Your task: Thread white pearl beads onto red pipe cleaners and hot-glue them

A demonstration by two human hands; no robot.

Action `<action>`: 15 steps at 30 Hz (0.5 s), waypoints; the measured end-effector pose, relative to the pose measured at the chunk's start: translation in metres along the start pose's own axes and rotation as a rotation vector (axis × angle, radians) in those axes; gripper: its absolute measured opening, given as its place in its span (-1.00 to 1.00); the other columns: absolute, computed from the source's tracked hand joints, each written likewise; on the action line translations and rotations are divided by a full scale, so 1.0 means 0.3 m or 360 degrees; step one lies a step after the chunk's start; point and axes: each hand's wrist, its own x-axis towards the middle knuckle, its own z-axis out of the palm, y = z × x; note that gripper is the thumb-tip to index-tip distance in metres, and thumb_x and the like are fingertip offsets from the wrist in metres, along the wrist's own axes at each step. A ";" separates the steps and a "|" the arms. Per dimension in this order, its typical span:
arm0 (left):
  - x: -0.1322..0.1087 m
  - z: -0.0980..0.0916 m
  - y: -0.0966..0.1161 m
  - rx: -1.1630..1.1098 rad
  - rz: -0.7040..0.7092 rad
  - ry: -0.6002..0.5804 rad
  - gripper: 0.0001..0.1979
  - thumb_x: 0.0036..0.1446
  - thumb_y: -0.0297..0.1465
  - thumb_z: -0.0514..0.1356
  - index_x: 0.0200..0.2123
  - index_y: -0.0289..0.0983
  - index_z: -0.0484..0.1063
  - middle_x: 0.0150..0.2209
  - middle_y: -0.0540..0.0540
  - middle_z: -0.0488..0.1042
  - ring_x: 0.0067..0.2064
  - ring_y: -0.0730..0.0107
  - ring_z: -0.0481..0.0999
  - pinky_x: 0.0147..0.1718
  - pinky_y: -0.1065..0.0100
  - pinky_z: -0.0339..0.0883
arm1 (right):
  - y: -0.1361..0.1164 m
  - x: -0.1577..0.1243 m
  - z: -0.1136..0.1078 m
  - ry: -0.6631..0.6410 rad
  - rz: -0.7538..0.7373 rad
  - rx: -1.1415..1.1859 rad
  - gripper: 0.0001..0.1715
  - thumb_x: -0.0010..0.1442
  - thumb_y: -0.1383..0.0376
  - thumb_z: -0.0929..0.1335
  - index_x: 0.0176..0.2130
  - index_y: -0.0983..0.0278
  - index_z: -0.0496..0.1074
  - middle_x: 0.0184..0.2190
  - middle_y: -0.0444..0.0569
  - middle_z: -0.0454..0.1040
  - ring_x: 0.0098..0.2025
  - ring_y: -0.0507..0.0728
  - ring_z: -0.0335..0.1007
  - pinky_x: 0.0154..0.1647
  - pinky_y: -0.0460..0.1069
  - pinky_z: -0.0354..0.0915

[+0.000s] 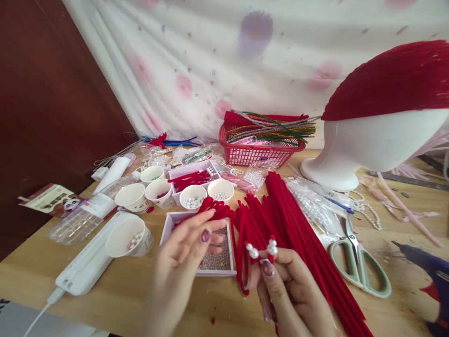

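My right hand (287, 285) pinches a small red piece with white pearls (254, 252) between thumb and fingers, low at the centre right. Left of it, my left hand (192, 252) is raised with its fingers apart and nothing between them. It is over the white tray (234, 260), which holds small clear beads, and partly hides it. Red looped stems (217, 208) lie at the tray's back edge. Long red fuzzy stems (298, 220) spread over the table behind and beside my right hand.
Paper cups (130, 197) of beads stand at the left near a white power strip (82, 262). A red basket (261, 154) is at the back. Scissors (359, 267), a glue gun (428, 276) and a white mannequin head (382, 140) occupy the right.
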 end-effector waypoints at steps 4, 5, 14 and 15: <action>0.070 -0.094 0.037 0.1089 0.0143 -0.0285 -0.83 0.20 -0.33 0.24 -0.25 -0.16 0.66 -0.25 -0.07 0.72 -0.27 0.18 0.67 -0.26 0.26 0.54 | 0.002 0.026 -0.064 -0.0100 -0.0073 -0.0083 -0.86 0.41 0.09 0.36 -0.15 0.07 0.47 -0.48 -0.17 0.52 -0.63 -0.08 0.18 -0.61 -0.21 0.15; 0.083 -0.100 0.034 0.1362 0.0159 -0.0449 -0.81 0.20 -0.39 0.21 -0.25 -0.16 0.66 -0.23 -0.08 0.72 -0.23 0.14 0.67 -0.20 0.20 0.52 | 0.007 0.031 -0.074 -0.0129 -0.0072 -0.0093 -0.87 0.41 0.10 0.36 -0.15 0.06 0.46 -0.47 -0.18 0.52 -0.62 -0.07 0.19 -0.61 -0.21 0.16; 0.160 0.023 -0.023 0.2124 0.0294 -0.1000 -0.63 0.05 -0.68 0.16 -0.11 -0.26 0.55 -0.02 -0.24 0.58 0.05 0.01 0.56 0.04 0.11 0.38 | 0.023 0.011 -0.031 0.0053 0.0015 -0.0100 -0.80 0.28 0.03 0.46 -0.17 0.06 0.57 -0.49 -0.15 0.56 -0.53 -0.01 0.27 -0.52 -0.20 0.23; 0.164 0.028 -0.024 0.2132 0.0293 -0.1014 -0.66 0.05 -0.68 0.15 -0.16 -0.26 0.55 -0.06 -0.23 0.59 0.02 0.02 0.57 0.01 0.13 0.39 | 0.023 0.008 -0.027 0.0066 0.0017 -0.0116 -0.79 0.27 0.03 0.47 -0.17 0.07 0.58 -0.49 -0.14 0.57 -0.50 0.02 0.31 -0.48 -0.18 0.26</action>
